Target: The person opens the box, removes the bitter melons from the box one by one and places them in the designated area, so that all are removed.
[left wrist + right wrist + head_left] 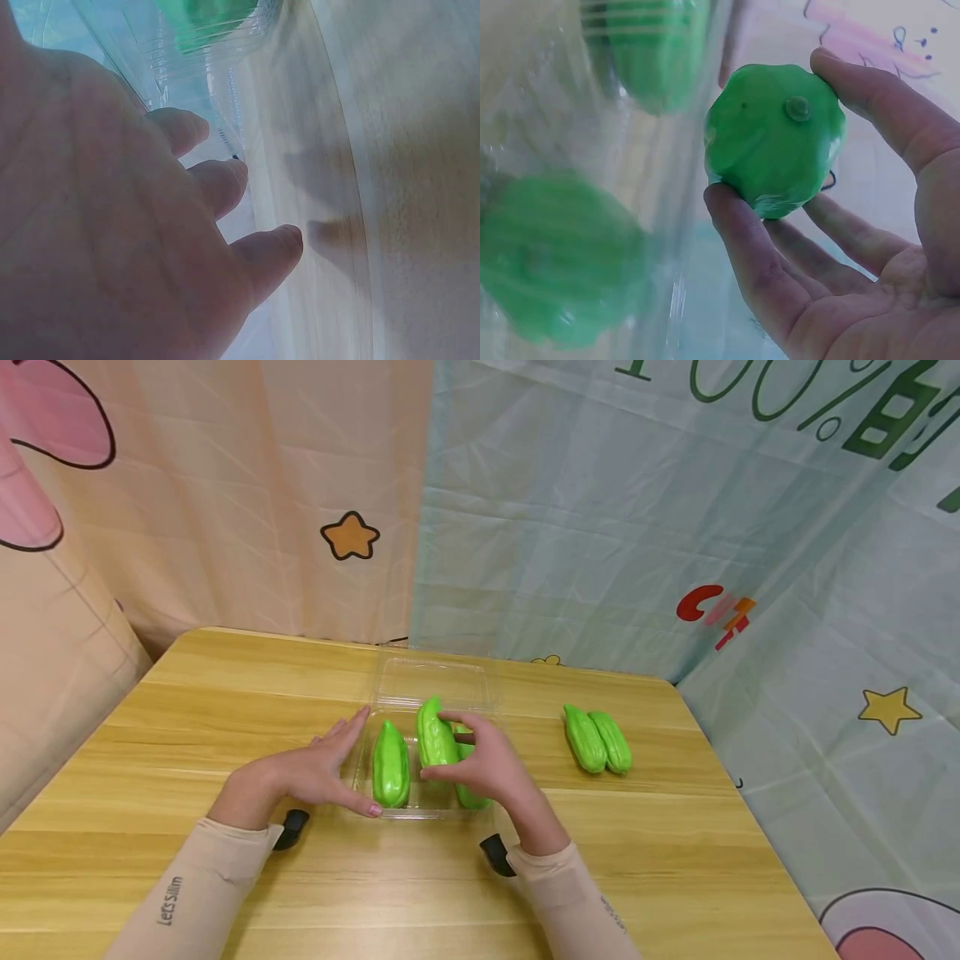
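My right hand (489,766) pinches a glossy green bitter gourd (434,737) between thumb and fingers, over the middle of a clear plastic clamshell box (438,815). In the right wrist view the held gourd (769,142) shows its blunt stem end, raised beside the box. One bitter gourd (391,768) lies in the box's left side. Another gourd (471,797) lies at the right side, partly hidden by my right hand. My left hand (321,774) is spread along the box's left side, thumb at its front left corner, holding nothing.
Two more bitter gourds (597,741) lie side by side on the wooden table (675,827), right of the box. The box's clear lid (435,681) lies folded back toward the rear edge. Printed curtains (510,527) hang behind the table.
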Demonstrator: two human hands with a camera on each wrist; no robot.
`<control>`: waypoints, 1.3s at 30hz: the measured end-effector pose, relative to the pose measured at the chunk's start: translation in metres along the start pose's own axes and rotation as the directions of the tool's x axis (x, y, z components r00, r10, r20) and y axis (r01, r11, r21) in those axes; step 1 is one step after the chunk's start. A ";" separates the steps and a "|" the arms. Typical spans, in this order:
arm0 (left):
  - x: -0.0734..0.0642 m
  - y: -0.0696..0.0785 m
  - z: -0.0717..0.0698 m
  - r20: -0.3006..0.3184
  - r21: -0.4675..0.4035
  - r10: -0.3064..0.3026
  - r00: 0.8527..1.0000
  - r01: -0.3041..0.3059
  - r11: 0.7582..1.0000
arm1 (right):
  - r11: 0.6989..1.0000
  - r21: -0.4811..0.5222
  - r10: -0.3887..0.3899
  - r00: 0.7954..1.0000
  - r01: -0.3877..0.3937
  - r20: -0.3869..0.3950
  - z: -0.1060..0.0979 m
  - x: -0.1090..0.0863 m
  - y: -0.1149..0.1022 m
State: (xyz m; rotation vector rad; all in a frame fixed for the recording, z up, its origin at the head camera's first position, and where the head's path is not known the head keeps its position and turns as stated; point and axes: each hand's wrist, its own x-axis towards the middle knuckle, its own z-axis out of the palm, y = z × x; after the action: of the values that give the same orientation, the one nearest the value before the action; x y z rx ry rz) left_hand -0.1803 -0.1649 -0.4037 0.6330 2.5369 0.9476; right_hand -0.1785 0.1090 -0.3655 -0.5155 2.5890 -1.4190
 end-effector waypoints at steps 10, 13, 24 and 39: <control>-0.002 0.001 0.000 -0.004 -0.004 0.007 1.000 -0.007 1.000 | 0.996 0.059 0.065 0.996 -0.062 -0.053 -0.022 -0.001 0.006; -0.001 0.001 0.000 -0.005 -0.007 0.007 1.000 -0.007 1.000 | 0.995 0.068 0.080 0.994 -0.075 -0.068 -0.028 0.000 0.009; -0.001 0.002 0.001 -0.008 -0.007 0.008 1.000 -0.008 1.000 | 0.988 0.092 0.136 0.981 -0.124 -0.138 -0.054 0.000 0.022; -0.002 0.003 0.000 -0.014 -0.009 0.007 1.000 -0.007 1.000 | 0.972 0.058 0.236 0.953 -0.229 -0.190 -0.083 -0.002 0.049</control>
State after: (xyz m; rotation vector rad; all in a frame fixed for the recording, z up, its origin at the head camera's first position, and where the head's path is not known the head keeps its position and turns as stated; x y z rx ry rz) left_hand -0.1774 -0.1637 -0.4012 0.6349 2.5430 0.9681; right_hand -0.2115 0.1994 -0.3611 -0.0629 2.6579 -1.4973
